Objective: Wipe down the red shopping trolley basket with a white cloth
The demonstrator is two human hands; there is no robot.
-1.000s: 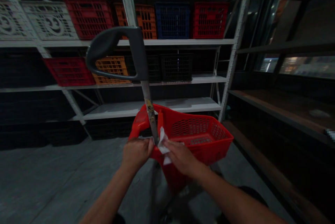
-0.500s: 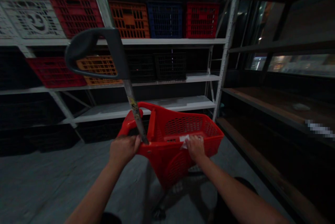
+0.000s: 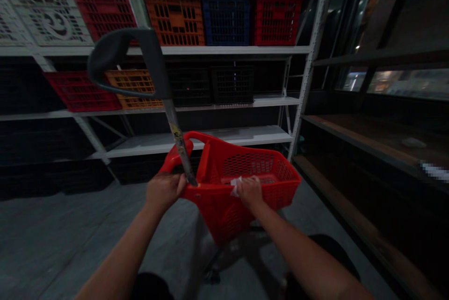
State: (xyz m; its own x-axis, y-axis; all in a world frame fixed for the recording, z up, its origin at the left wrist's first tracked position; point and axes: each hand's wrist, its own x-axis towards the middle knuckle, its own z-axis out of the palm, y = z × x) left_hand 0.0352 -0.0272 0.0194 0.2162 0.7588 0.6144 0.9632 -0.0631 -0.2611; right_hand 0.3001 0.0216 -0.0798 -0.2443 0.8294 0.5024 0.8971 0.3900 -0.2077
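From the left, we see a white crate [image 3: 63, 19] on a shelf [image 3: 84, 51] behind, then our left hand [image 3: 163, 191], its fingers curled tightly over the handle end of a red cart [image 3: 219, 213] that stands on the floor [image 3: 91, 234], just beside a slanting metal pole [image 3: 179, 143] with a grey grip [image 3: 157, 66]. Further right, the fingers of our right hand [image 3: 250, 192] are closed round a bunched white cloth [image 3: 235, 188] at the cart's near rim, and beyond the cart we have a dark rack [image 3: 372, 143].
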